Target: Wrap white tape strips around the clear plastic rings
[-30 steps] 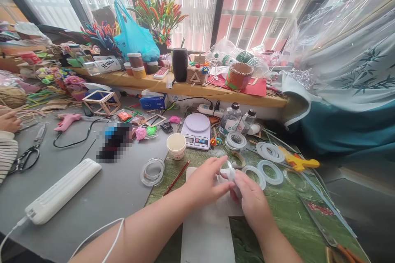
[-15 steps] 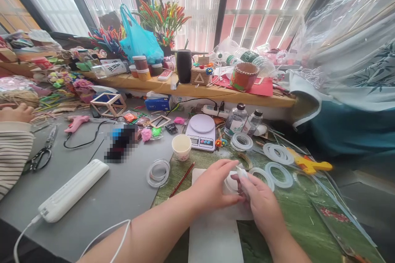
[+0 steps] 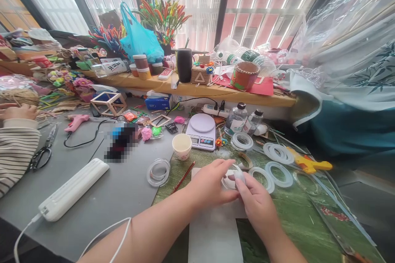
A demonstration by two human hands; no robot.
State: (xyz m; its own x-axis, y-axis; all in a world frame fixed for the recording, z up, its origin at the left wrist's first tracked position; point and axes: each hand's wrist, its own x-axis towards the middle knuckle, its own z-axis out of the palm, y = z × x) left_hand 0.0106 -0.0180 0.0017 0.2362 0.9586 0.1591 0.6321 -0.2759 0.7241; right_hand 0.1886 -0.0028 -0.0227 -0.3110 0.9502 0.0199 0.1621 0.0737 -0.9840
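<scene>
Between my two hands, over a white board, is a clear bangle-like ring. My left hand curves its thumb and fingers around the ring's left side. My right hand pinches its right side, covering part of it. Close to my right hand lie several translucent ring moulds. Left of the board rest a brown pencil and some clear rings.
A paper cup and a kitchen scale stand behind my hands, with bottles to their right. A yellow glue gun lies right. At far left are another person's hand, scissors and a pink glue gun.
The ring between my hands has turned, so its round opening now shows more. My right hand has shifted slightly. The other person's hand and sleeve have moved a little right.
</scene>
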